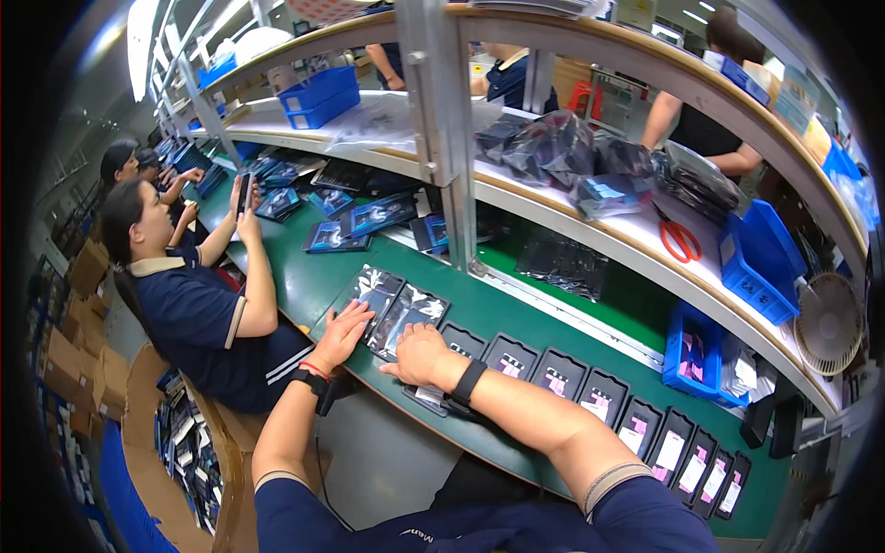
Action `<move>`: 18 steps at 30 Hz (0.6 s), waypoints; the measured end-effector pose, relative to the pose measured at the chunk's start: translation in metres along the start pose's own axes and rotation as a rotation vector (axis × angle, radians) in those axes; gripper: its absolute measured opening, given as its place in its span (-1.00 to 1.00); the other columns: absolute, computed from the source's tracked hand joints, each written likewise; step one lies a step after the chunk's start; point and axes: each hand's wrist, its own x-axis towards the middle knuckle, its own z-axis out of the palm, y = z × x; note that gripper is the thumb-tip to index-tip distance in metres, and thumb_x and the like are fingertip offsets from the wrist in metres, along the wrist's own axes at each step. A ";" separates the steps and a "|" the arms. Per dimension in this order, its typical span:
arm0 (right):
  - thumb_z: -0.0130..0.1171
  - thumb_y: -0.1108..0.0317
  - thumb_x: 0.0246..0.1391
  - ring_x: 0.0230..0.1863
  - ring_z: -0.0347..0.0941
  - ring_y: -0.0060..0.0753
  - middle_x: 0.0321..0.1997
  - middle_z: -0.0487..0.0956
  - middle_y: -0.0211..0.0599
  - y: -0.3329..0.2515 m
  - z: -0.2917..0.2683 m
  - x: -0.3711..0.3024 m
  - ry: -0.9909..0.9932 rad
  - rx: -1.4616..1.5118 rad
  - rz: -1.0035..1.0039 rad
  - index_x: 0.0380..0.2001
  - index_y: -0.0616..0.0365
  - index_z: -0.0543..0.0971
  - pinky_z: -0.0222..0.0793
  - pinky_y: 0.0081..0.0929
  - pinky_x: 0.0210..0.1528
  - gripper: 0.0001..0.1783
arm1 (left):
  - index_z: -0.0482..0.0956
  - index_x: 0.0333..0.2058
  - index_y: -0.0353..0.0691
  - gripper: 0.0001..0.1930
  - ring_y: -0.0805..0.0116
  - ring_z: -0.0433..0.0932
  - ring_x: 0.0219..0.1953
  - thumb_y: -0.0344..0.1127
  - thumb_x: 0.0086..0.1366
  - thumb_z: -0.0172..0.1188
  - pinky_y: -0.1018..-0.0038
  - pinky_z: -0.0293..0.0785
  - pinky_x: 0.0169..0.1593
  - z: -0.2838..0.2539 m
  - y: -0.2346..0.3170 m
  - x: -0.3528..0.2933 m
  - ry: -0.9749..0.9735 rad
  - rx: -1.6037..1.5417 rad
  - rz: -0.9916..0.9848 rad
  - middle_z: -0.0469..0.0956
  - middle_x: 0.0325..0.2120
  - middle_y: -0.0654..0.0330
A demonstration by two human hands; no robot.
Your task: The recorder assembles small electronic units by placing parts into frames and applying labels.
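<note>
My left hand (345, 334) lies with its fingers spread on a shallow black tray (379, 284) that has glossy clear film in it. Beside it, a second black tray (416, 309) also holds shiny film. My right hand (419, 356) rests over the near end of that second tray, thumb apart and fingers bent downward; part of its fingertips is hidden. Close by my right wrist, another black tray (464, 339) begins a row running right. Farther along, a black tray (560, 373) and a black tray (670, 446) hold pink and white pieces.
The green bench (516, 309) curves away to both sides. Blue-printed packages (378, 214) are piled at its far left, by a seated co-worker (198, 276). Above stand a shelf post (433, 120), red scissors (679, 238) and a blue bin (761, 263). A cardboard box (138, 415) is lower left.
</note>
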 end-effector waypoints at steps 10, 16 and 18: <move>0.13 0.44 -0.27 0.09 0.31 0.12 0.03 0.40 0.14 0.257 -0.059 -0.091 0.338 0.210 0.448 0.07 0.28 0.32 0.27 -0.23 0.12 -0.32 | 0.46 -0.04 -0.30 -0.55 -0.01 0.24 0.19 -0.26 0.09 0.22 0.25 0.20 0.21 0.030 0.177 0.145 -0.228 0.087 0.577 0.42 0.03 0.00; 0.19 0.41 -0.35 0.28 0.06 0.10 0.23 0.17 0.21 0.301 -0.060 -0.116 0.268 0.239 0.407 0.21 0.29 0.07 0.03 -0.34 0.30 -0.06 | 0.23 0.16 -0.29 -0.29 -0.01 0.13 0.25 -0.45 -0.09 0.09 0.28 0.13 0.25 0.137 0.225 0.262 -0.271 0.182 0.515 0.13 0.22 -0.08; 0.23 0.41 -0.37 0.26 0.09 0.11 0.18 0.21 0.23 0.315 -0.047 -0.118 0.339 0.199 0.336 0.18 0.31 0.09 0.06 -0.32 0.29 -0.06 | 0.19 0.19 -0.28 -0.26 0.00 0.12 0.26 -0.44 -0.09 0.09 0.30 0.14 0.25 0.155 0.235 0.269 -0.271 0.192 0.456 0.09 0.23 -0.07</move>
